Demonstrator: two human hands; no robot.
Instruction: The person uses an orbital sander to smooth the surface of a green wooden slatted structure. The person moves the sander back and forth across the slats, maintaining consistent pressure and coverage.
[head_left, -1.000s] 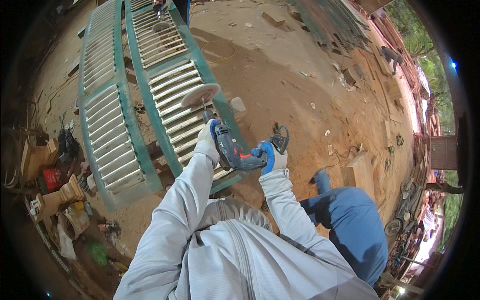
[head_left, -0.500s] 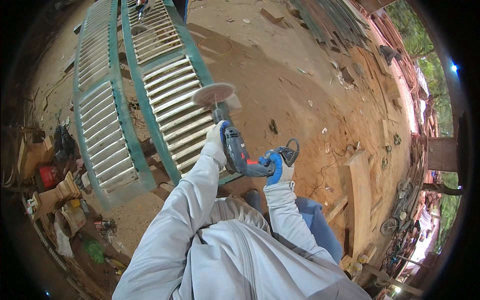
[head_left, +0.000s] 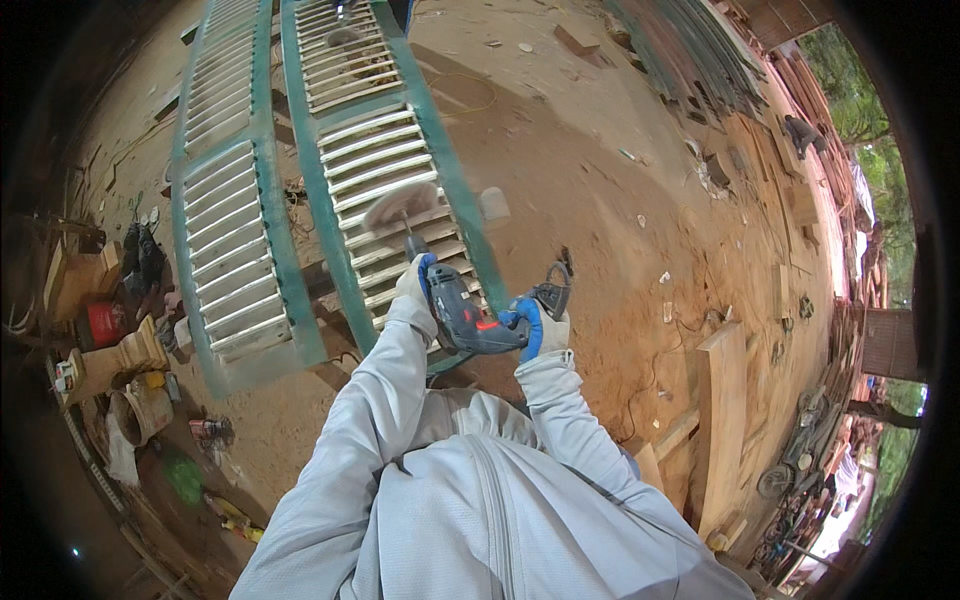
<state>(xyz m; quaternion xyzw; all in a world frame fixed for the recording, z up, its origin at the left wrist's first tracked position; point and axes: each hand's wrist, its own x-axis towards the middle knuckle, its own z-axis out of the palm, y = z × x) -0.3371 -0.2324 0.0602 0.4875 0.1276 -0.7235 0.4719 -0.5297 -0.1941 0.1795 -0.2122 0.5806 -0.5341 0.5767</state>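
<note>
**Drill braced in both hands over a green shutter**

Left hand [head_left: 413, 285] wrapped round the front body of the drill [head_left: 462, 318], steadying the nose; right hand [head_left: 540, 325] closed on the rear handle, likely for the trigger. Both grips pressed tight around the tool, gloves on. Round blurred disc [head_left: 400, 206] on the shaft, held just above the pale slats of the nearer shutter [head_left: 390, 170], tilted down toward them. Second shutter [head_left: 235, 230] lying alongside on the dirt floor [head_left: 600, 200]. Planks [head_left: 722, 420] stacked well apart on the right.
</note>
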